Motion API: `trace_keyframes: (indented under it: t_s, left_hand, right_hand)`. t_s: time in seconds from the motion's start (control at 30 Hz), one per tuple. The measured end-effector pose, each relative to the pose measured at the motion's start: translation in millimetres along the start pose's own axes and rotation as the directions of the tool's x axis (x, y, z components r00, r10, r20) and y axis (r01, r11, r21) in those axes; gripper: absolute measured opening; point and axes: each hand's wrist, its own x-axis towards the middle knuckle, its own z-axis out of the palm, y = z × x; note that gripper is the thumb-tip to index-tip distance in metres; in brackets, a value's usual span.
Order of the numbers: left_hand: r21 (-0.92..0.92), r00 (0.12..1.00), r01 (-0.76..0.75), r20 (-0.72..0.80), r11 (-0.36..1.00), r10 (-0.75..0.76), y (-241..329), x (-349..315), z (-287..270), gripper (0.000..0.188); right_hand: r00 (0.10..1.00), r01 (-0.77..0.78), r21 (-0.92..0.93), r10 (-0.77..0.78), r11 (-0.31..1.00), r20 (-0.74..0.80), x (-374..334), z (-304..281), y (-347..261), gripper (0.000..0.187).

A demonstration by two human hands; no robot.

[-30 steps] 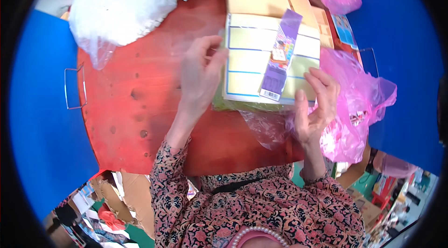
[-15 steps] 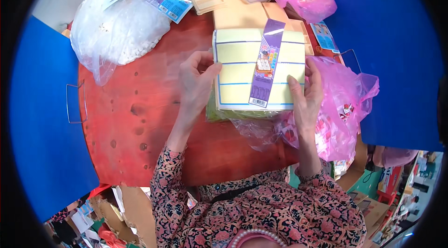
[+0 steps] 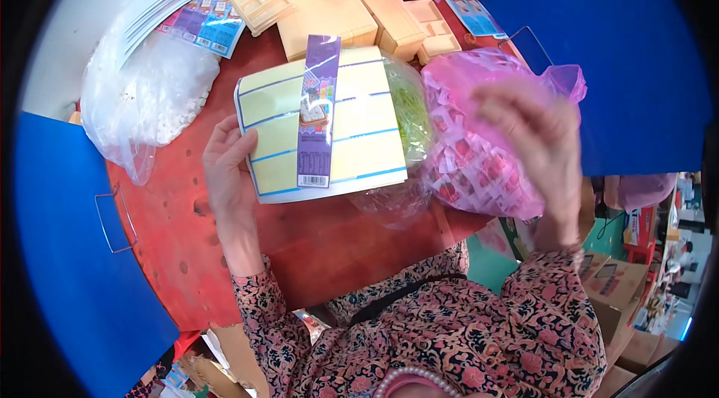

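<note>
The red table [image 3: 168, 237] is bearing everything. A pink bag [image 3: 483, 162] is bulging on its right; left of that, yellow sheets [image 3: 365, 115] are overlapping a clear bag [image 3: 411, 117] of something green. The left hand [image 3: 231, 162] is pinching the sheets' left edge; the right hand [image 3: 535, 136], well apart, is blurring over the pink bag, and whether it is gripping anything I cannot tell. The purple strip [image 3: 317, 115] is lying across the sheets, seemingly loose, so tilting them could be sending it sliding off. Its long axis is running away from the person, barcode end nearest, far end overhanging.
</note>
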Motion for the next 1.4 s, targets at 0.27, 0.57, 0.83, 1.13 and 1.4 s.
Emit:
trace_keyframes:
  t_s: [0.27,0.57,0.83,1.13,1.4]
  left_hand:
    - [-0.076,0.998,-0.063,0.004,0.995,0.064,-12,23,35,0.032]
    - [0.058,0.980,-0.165,-0.098,0.985,0.170,-40,43,60,0.026]
    - [0.489,0.893,-0.318,-0.135,0.812,0.430,-29,91,46,0.023]
    - [-0.012,0.977,0.033,-0.209,0.999,-0.035,-4,170,46,0.017]
    - [0.018,0.999,-0.005,-0.042,1.000,0.006,21,63,11,0.016]
  right_hand:
    - [0.964,0.028,-0.583,0.133,0.812,0.232,126,-49,133,0.027]
    - [0.865,-0.185,-0.416,0.348,0.890,0.361,155,11,219,0.037]
    - [0.940,-0.053,-0.572,0.233,0.819,0.247,152,17,218,0.034]
    - [0.944,-0.011,-0.590,0.203,0.807,0.260,148,26,214,0.042]
    - [0.978,0.209,-0.470,-0.188,0.857,0.093,136,-8,85,0.019]
